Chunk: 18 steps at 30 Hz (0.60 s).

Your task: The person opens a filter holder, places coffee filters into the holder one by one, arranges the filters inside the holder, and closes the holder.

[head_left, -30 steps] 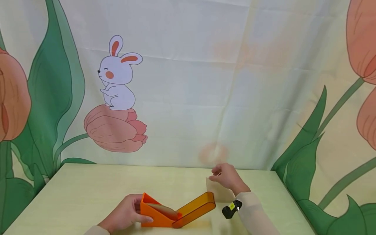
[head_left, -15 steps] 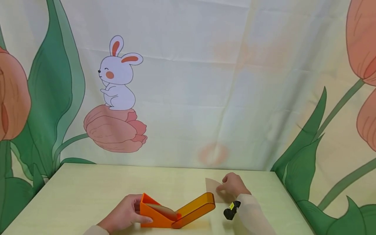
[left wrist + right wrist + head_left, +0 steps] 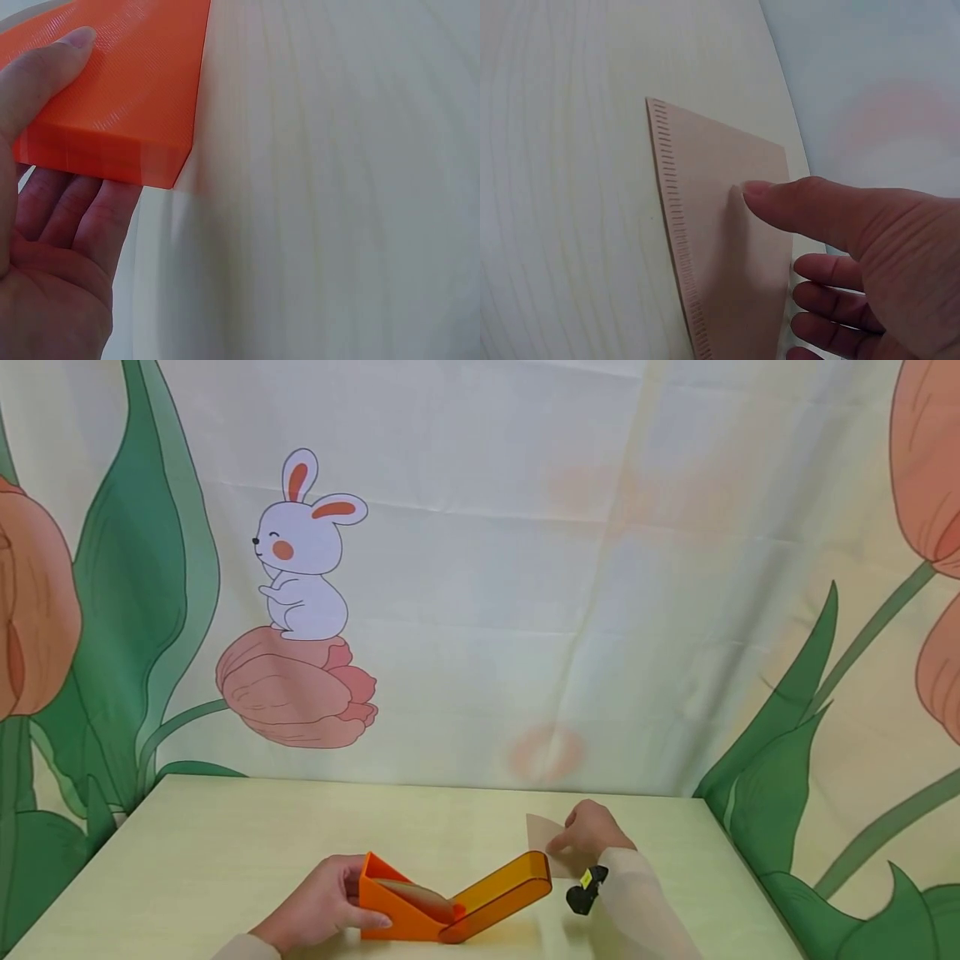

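Observation:
My left hand (image 3: 326,897) holds an orange box (image 3: 405,910) by its left end, thumb on the near side and fingers behind. In the left wrist view, the thumb lies on the flat orange face and several fingers reach underneath. The box's amber see-through lid (image 3: 498,893) is swung open to the right, and brown paper filters (image 3: 416,897) stand inside. Farther right, a brown paper coffee filter (image 3: 712,195) with a crimped edge lies on the table. My right hand (image 3: 596,828) is over it, thumb tip at its surface, the other fingers loosely curled by its far edge.
The pale wooden table (image 3: 300,818) ends at a printed curtain (image 3: 465,610) just behind the loose filter. A black wrist camera (image 3: 585,891) hangs by my right sleeve, near the raised lid's end.
My right hand has come down and slightly right from the filter's far edge onto its face. The left hand, box and loose filter have stayed in place.

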Motion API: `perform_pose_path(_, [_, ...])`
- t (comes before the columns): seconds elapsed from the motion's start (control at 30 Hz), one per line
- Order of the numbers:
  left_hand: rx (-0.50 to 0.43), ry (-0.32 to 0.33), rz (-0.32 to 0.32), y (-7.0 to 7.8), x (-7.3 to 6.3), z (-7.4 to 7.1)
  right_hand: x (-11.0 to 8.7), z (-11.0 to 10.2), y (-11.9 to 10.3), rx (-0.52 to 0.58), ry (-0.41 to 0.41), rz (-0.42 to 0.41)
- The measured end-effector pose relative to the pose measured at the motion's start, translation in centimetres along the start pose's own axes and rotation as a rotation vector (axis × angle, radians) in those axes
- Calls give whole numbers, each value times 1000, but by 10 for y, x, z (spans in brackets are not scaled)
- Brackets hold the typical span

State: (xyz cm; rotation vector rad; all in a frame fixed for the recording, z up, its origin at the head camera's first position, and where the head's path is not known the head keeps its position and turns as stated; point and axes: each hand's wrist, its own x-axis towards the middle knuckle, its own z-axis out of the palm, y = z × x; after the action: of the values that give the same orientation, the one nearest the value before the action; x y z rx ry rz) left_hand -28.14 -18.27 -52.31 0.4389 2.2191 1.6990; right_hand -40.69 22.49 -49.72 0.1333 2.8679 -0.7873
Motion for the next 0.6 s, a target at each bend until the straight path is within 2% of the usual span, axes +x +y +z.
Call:
perform_pose_path(0.4, [3, 2, 3, 1, 0, 1, 0, 1, -2, 15, 4, 41])
perform_pose_path(0.6, [-13, -3, 6, 0, 0, 1, -3, 0, -5, -8, -8, 35])
